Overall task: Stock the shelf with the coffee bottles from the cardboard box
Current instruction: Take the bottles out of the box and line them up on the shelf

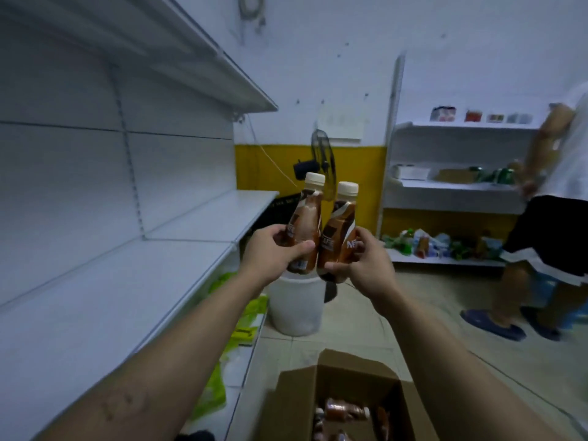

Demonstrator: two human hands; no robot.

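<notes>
I hold two brown coffee bottles with cream caps upright in front of me, side by side and touching. My left hand (273, 249) grips the left bottle (305, 218) around its lower body. My right hand (366, 262) grips the right bottle (339, 233) the same way. The white shelf (105, 300) runs along my left, bare on the board level with my hands. The open cardboard box (394, 405) sits on the floor below, with several more brown bottles (343, 412) lying inside.
A white bucket (297, 308) stands on the tiled floor beneath my hands, a black fan (321, 160) behind it. Green-yellow packets (241, 316) lie on the lowest shelf. Another person (553, 218) stands at a stocked white shelf (451, 186) at right.
</notes>
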